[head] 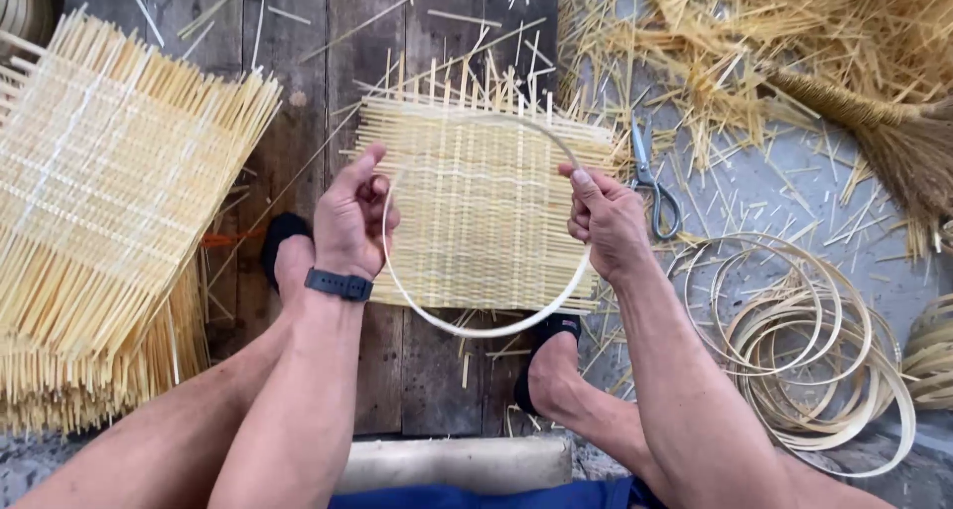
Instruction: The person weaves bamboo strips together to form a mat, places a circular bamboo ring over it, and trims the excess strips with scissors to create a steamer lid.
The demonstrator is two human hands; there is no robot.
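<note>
A stack of woven bamboo mats [109, 221] lies at my left on the dark wooden boards [298, 72], beside my left hand [349, 221], whose fingers are curled and pinching the left side of a thin bamboo hoop [467, 325]. I hold the hoop in the air over a square woven mat [486, 211] lying between my feet. My right hand [604, 221] pinches the hoop's right side, near scissors [650, 181] and a pile of loose hoops [794, 350] on the floor.
</note>
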